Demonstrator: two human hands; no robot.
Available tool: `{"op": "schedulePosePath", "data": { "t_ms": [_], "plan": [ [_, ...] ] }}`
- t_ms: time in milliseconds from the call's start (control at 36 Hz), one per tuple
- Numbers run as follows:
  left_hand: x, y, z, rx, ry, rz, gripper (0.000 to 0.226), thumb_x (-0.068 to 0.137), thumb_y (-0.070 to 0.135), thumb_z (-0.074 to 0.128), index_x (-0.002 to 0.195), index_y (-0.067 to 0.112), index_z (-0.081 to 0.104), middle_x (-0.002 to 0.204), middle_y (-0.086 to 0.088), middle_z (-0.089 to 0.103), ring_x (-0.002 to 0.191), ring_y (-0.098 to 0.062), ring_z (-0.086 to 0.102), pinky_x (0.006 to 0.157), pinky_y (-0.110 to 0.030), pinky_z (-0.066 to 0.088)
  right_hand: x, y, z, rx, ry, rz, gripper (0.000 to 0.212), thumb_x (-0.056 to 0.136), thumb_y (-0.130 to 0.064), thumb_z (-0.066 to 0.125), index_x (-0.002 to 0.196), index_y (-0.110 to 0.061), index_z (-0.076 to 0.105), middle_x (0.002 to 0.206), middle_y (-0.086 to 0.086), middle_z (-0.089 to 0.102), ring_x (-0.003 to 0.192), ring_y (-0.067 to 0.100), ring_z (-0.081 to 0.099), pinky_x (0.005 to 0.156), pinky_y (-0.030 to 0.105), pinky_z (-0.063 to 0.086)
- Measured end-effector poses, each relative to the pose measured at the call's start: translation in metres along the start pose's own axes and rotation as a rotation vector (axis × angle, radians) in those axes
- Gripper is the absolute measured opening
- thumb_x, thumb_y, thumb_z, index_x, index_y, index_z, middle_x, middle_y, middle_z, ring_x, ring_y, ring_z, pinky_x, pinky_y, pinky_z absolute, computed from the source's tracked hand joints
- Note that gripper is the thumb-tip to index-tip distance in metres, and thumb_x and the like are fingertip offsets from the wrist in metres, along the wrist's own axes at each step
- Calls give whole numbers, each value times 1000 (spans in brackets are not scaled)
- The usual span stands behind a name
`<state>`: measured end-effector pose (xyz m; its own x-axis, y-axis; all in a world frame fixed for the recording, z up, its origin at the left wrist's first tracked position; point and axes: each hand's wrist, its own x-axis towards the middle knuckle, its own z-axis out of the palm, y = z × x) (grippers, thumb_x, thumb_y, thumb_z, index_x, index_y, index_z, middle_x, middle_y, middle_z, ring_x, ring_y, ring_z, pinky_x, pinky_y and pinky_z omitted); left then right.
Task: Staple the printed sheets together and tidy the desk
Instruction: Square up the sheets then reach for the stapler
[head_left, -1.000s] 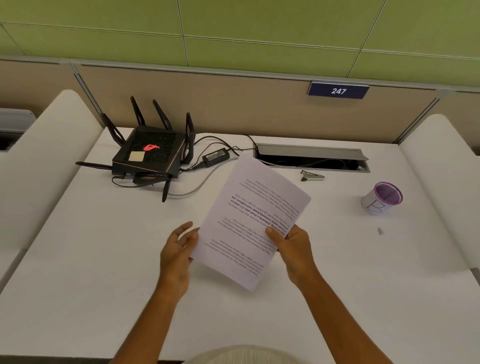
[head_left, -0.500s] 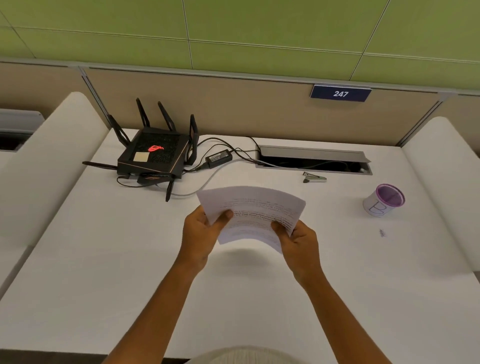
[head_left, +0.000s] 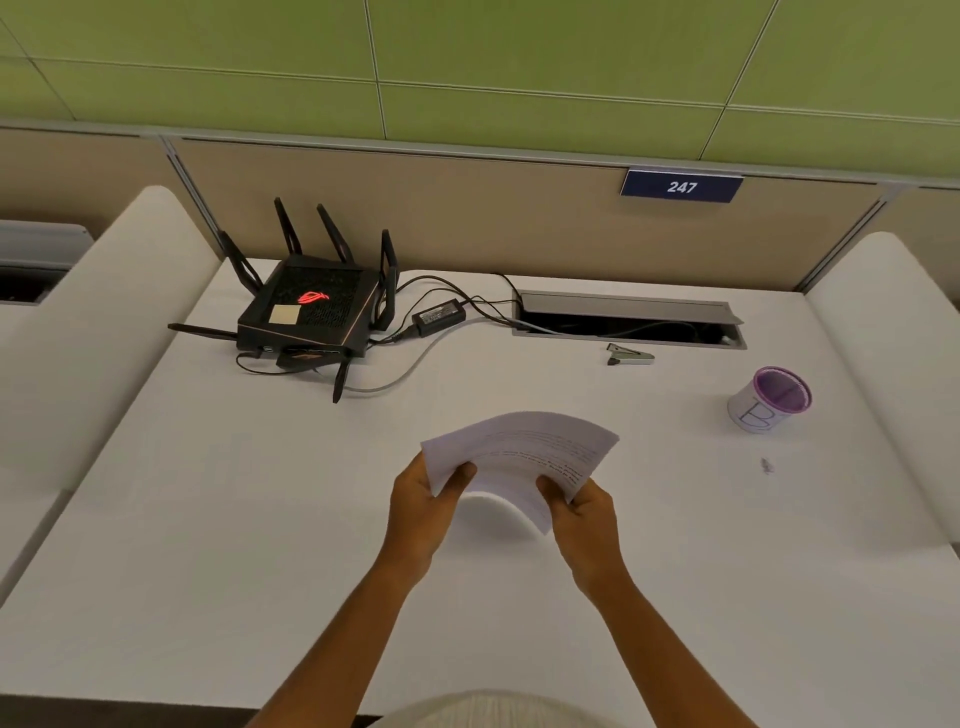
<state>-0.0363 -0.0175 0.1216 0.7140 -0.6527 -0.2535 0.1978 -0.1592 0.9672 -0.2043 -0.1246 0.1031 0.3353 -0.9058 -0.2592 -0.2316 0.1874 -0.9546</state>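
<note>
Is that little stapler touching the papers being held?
Apart. The head view shows the stapler lying by the cable slot, with bare desk between it and the printed sheets.

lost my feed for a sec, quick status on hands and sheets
Left hand and right hand both grip the printed sheets, bowed, above the desk. Stapler untouched by the cable slot. Nothing in the way.

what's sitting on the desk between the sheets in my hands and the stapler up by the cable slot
Nothing visible. The printed sheets are held above the desk by the left hand and right hand; only bare white desk lies between them and the stapler.
</note>
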Motion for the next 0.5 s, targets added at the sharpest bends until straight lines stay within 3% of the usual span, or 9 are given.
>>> {"op": "schedulePosePath", "data": {
  "t_ms": [167,333,417,500],
  "plan": [
    [-3,-10,4,47,-32,-57,20,98,21,77,116,27,70,108,9,77,104,-13,73,73,-14,60,-2,6,2,-75,-69,-21,22,101,-16,67,107,-37,70,105,-13,76,99,8,72,76,19,60],
    [-2,4,-2,-10,22,-65,6,97,24,77,101,27,74,96,10,79,91,-7,74,68,-12,59,3,-8,-9,-62,-138,-62,24,98,-14,70,118,-29,73,108,-14,78,102,5,73,84,21,61],
    [-1,6,-11,-98,67,-71,7,95,24,78,102,24,77,92,9,83,94,-11,77,69,-14,59,7,-14,-18,-48,-202,-43,25,93,-14,77,118,-21,76,107,-9,80,100,10,76,91,31,62],
    [-2,10,-19,-203,93,-54,14,96,23,77,108,31,76,98,18,83,97,-4,77,74,-16,61,8,-17,-28,-17,-226,-23,25,89,-15,82,113,-15,78,105,0,82,99,20,78,95,44,62]
  ]
}}
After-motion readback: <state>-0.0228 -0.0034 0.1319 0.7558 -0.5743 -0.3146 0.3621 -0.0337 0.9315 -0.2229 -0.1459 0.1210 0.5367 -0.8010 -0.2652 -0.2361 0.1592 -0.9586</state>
